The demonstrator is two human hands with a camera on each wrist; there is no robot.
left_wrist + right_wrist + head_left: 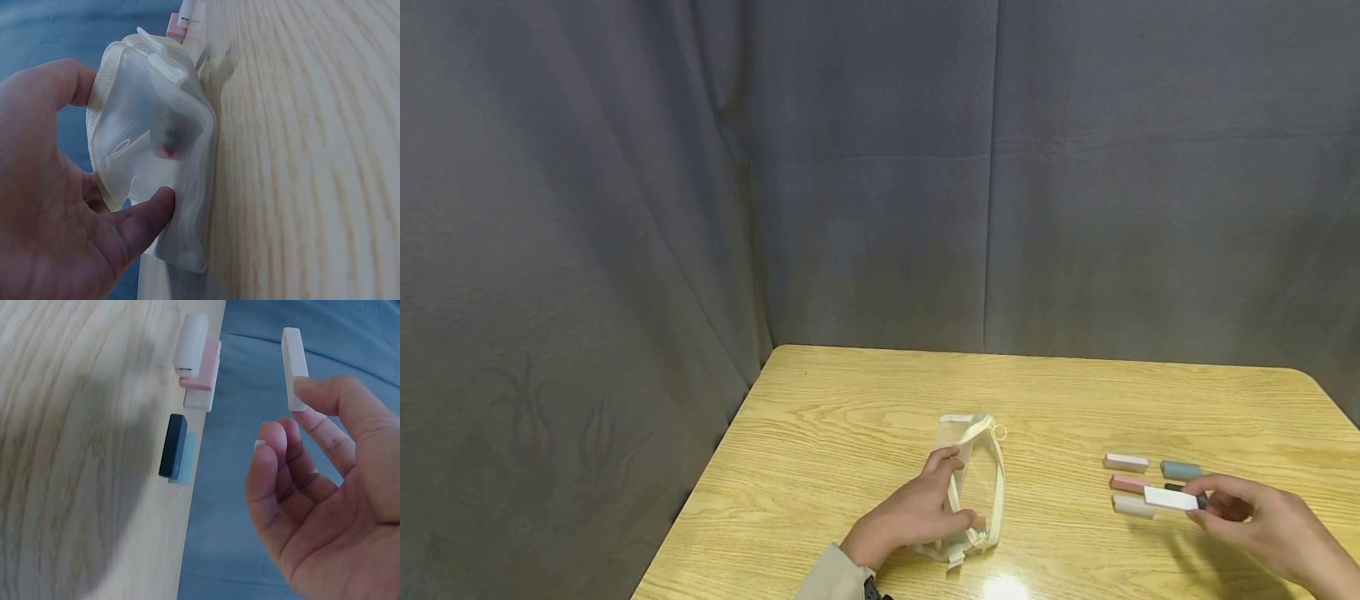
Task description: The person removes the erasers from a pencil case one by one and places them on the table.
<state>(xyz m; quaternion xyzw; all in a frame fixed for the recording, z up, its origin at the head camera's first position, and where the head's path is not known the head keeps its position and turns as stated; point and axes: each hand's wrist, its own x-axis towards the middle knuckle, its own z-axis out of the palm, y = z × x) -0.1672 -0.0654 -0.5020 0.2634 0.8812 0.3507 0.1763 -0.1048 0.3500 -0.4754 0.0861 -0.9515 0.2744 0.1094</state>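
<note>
My left hand (917,510) holds a pale see-through mesh pouch (147,94) with cream zipper edging, lying on the table. In the left wrist view, the thumb presses its near side and the other fingers curl at its rim. A small grey and orange patch shows blurred through the mesh. Over on the right, my right hand (1262,521) pinches a slim white rectangular stick (294,362) between thumb and forefinger, raised above the table. Under it lie similar sticks: pink (203,365), blue (1180,470), a dark one (173,447) and several whitish ones (192,340).
The wooden table (850,417) has rounded far corners. Grey-blue curtains (880,208) hang behind it and along its left side. A ring pull (999,432) sits at the far end of the pouch's zipper.
</note>
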